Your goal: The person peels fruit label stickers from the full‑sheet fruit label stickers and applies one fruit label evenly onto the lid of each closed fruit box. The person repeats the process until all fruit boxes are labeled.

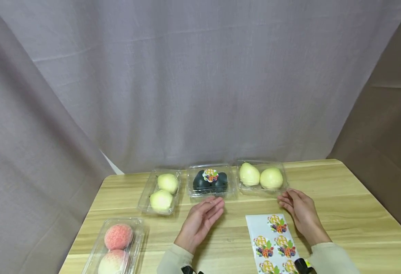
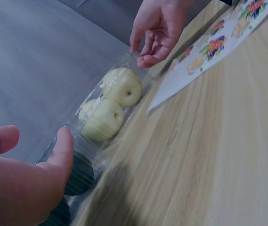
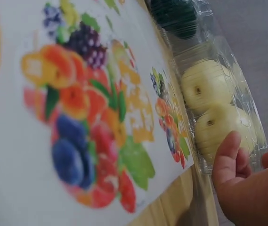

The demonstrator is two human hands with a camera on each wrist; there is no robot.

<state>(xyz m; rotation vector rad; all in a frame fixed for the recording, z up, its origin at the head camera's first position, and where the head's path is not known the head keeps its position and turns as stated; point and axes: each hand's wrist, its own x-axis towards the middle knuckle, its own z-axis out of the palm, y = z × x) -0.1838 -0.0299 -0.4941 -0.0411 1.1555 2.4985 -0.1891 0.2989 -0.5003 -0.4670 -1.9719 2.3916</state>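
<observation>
My right hand (image 1: pixel 299 213) is at the near right corner of a clear plastic box (image 1: pixel 262 192) holding two yellow-green pears (image 1: pixel 271 178). Its fingers are loosely bent, with the fingertips at the box's edge; whether they touch it is hard to tell. Just in front of another clear box (image 1: pixel 195 193), my left hand (image 1: pixel 200 222) has its fingers extended and holds nothing. Dark green ridged produce (image 2: pixel 79 176) fills that box, and a round fruit sticker (image 1: pixel 210 175) lies on its lid. Between the forearms is a white sheet of fruit stickers (image 1: pixel 255 224).
To the left stands a third clear box (image 1: pixel 145 203) with two pears. Nearer the front left, a longer clear box (image 1: pixel 137 243) holds two pink, peach-like fruits (image 1: pixel 118 236). A grey curtain (image 1: pixel 221 95) hangs behind the wooden table (image 1: pixel 358 213).
</observation>
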